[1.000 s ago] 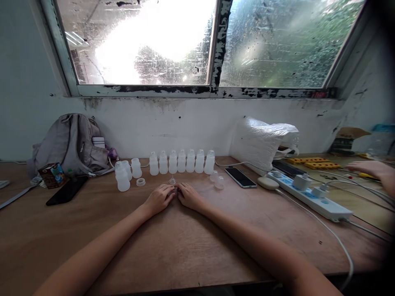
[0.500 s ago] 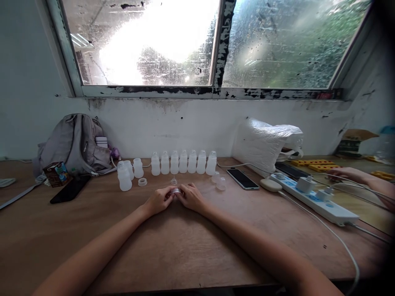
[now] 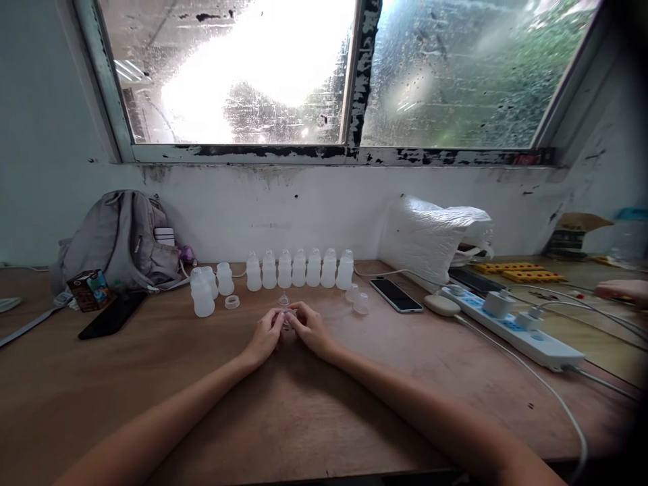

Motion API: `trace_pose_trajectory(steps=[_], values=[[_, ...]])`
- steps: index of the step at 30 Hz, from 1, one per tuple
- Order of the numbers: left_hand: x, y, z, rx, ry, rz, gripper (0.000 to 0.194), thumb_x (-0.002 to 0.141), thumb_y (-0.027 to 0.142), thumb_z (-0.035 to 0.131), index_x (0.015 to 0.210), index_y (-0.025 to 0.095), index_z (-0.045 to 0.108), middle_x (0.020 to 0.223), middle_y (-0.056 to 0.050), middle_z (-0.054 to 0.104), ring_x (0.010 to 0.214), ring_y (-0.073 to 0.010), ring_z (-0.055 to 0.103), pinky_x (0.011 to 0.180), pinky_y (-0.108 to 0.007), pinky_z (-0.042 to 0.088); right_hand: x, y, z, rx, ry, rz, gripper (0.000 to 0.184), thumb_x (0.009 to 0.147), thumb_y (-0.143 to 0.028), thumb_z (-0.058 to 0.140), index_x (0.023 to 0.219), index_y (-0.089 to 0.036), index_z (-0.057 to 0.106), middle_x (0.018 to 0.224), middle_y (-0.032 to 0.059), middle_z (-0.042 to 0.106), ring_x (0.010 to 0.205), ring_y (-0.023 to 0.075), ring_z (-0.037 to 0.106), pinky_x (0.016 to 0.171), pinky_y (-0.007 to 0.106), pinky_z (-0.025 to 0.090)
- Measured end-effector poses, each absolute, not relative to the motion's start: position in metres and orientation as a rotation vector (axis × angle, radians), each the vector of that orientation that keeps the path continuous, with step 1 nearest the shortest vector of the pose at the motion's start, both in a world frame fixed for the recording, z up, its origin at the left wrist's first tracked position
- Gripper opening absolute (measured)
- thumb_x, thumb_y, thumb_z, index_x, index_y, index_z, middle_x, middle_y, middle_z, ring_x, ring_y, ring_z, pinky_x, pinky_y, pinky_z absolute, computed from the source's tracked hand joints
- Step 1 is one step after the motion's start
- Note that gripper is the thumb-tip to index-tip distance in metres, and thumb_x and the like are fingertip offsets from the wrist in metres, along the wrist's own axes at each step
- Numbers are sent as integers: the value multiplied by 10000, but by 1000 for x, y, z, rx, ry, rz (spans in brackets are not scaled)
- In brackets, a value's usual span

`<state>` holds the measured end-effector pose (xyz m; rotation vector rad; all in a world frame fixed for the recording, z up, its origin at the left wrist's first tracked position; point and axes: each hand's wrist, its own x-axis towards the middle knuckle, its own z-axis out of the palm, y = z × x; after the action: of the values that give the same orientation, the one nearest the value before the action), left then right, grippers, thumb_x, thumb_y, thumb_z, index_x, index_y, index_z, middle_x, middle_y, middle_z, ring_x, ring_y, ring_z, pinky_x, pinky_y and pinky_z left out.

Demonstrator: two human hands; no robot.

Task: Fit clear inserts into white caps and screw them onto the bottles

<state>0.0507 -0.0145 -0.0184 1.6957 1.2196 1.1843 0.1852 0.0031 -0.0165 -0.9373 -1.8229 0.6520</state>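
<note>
My left hand and my right hand meet over the middle of the table, fingers closed around a small translucent bottle ring, partly hidden by the fingertips. Just beyond my fingers a clear bottle nipple rests on the table. A row of several frosted baby bottles with clear caps stands behind it. To the left are a few uncapped bottles and a loose ring. Clear dome caps lie to the right of my hands.
A phone, a round beige device and a power strip with cables lie right. Behind them is a white plastic bag. A dark phone, drink carton and backpack are left. Another person's hand shows far right.
My fingers have shifted on the ring, thumbs now on top and the ring tilted differently. The other person's hand has drawn back to the right.
</note>
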Motion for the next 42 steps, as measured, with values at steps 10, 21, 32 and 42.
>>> trace_pose_trajectory(steps=[10,21,32,42], values=[[49,-13,-20,1647,1238,1210,373,767,474,365,904,158,509,637,3,563,348,-76,454,276,-175,314,181,4,-18,-901,-1519,1284,212,698,-340,516,831,-178,486,521,-44,493,338,72,430,278,180,351],[47,-21,-13,1945,1282,1182,216,792,371,367,858,194,472,535,48,545,352,-77,459,415,-186,353,182,1,-19,-907,-1543,1120,171,680,-321,540,730,-164,495,528,-39,484,376,75,441,328,189,350],[46,-21,-10,2235,1520,1048,128,765,261,400,856,220,481,531,49,514,506,-116,511,508,-188,319,181,1,-25,-952,-1778,649,87,711,-260,481,706,-175,463,632,-20,508,550,95,475,498,204,379],[45,-17,-13,2219,1380,1155,301,717,182,447,1014,226,466,822,-21,604,651,-149,561,611,-238,392,180,7,-29,-965,-1690,738,152,668,-207,489,813,-189,449,726,-4,531,623,118,516,557,237,428]])
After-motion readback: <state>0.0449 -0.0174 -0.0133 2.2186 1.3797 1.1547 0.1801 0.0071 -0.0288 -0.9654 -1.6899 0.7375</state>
